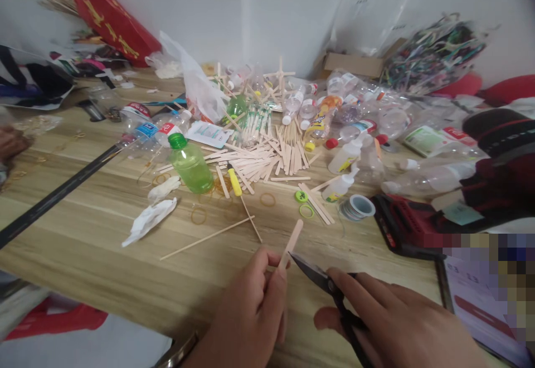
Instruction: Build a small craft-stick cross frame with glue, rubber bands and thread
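Observation:
Near the table's front edge, my left hand [257,306] pinches a flat wooden craft stick [293,237] that slants up and to the right. My right hand [384,312] grips a pair of black-handled scissors [311,273] from the right. The tip of the scissors meets the stick's side just above my left thumb; whether it touches I cannot tell. Just beyond my hands lie a thin wooden skewer [204,238] and a yellow-handled screwdriver [234,181]. A pile of loose craft sticks [259,161] spreads across the middle of the table.
A cut green bottle [190,164] stands left of the pile. Two glue bottles [339,187] and a wire spool [358,207] are on the right, before a red-black power tool [401,223]. Many clear plastic bottles [393,117] lie behind. Another person's hand [12,142] shows at far left.

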{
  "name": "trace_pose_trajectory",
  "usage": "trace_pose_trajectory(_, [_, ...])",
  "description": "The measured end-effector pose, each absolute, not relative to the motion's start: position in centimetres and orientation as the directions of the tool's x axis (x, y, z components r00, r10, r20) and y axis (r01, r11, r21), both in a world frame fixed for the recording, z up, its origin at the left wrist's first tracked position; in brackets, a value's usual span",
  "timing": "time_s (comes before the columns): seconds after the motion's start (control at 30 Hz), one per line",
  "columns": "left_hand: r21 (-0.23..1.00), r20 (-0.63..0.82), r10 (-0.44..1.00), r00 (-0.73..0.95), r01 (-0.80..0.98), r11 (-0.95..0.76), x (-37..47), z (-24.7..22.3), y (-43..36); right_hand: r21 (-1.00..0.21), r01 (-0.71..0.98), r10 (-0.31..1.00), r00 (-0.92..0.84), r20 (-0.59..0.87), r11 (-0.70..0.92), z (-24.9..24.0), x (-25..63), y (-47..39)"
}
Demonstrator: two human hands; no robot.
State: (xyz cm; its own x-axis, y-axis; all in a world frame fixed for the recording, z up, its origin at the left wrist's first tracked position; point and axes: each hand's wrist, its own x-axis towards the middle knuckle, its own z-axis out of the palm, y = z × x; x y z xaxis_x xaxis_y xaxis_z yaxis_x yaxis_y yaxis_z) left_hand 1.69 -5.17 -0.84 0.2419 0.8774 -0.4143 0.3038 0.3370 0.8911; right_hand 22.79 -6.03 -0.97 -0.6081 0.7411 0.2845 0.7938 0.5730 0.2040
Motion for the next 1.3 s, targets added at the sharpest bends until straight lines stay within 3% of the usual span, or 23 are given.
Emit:
trace_pose_trajectory(0.3, [0.895, -0.338, 0.917, 0.212, 0.374, 0.243, 1.9, -0.6, -5.4, 0.1, 0.806, 0.781, -0.591, 0.202, 0.584, -1.0, 24.1, -6.1])
trace_pose_trajectory(0.73, [0.849, -0.293, 0.935, 0.201, 0.504, 0.157, 2.0, -1.2, -5.9, 0.289, 0.751, 0.695, -0.659, 0.286, 0.594, 0.8, 23.5, -5.7])
trace_pose_trajectory(1.0, [0.735, -0.258, 0.939, 0.225, 0.677, 0.04, 1.7, -1.2, -5.6, 0.425, 0.711, 0.68, -0.688, 0.254, 0.561, 1.7, 23.4, -5.8])
trace_pose_trajectory(1.1, [0.743, -0.239, 0.939, 0.246, 0.669, 0.013, 1.5, -1.3, -5.6, 0.392, 0.7, 0.676, -0.702, 0.223, 0.597, 2.0, 23.5, -5.2])
trace_pose_trajectory(1.3, [0.806, -0.176, 0.961, 0.212, 0.592, 0.017, 1.4, -1.0, -6.2, 0.2, 0.679, 0.656, -0.734, 0.176, 0.706, 1.7, 23.7, -4.2])
